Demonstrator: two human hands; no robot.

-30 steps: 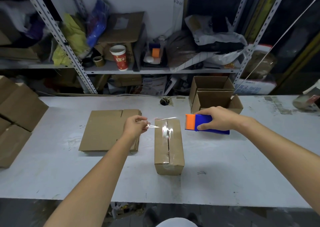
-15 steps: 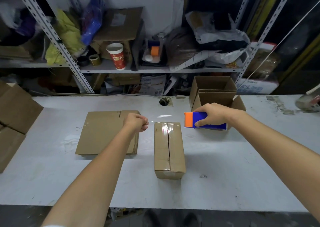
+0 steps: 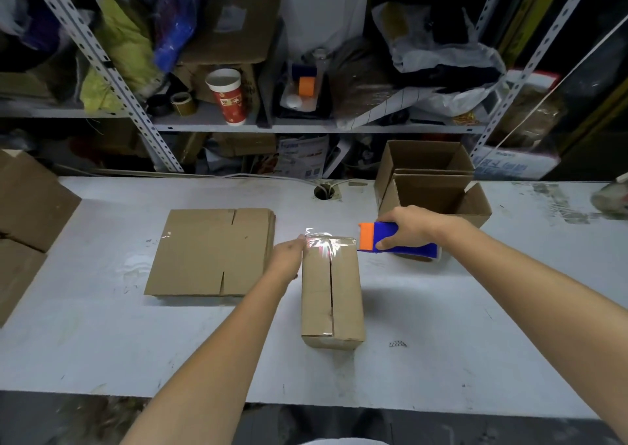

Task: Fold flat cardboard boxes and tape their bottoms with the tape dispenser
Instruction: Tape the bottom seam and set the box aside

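A folded cardboard box (image 3: pixel 331 295) stands bottom up on the white table (image 3: pixel 441 325), its flap seam running toward me. Clear tape (image 3: pixel 321 242) shines across its far end. My left hand (image 3: pixel 289 257) lies against the box's far left edge, fingers pressing the tape end down at the corner. My right hand (image 3: pixel 413 229) grips the blue and orange tape dispenser (image 3: pixel 397 242) just right of the box's far end, with its orange end pointing at the box. A stack of flat boxes (image 3: pixel 210 251) lies to the left.
Two open folded boxes (image 3: pixel 431 186) stand behind the dispenser at the back right. More brown boxes (image 3: pixel 27 213) sit at the table's left edge. A cable hole (image 3: pixel 324 191) is at the back middle. Cluttered metal shelves with a red paper cup (image 3: pixel 227 96) rise behind the table.
My left hand, which held the tape end stretched out to the left of the box, has moved right and brought it down onto the box's far left corner. The dispenser stayed about where it was.
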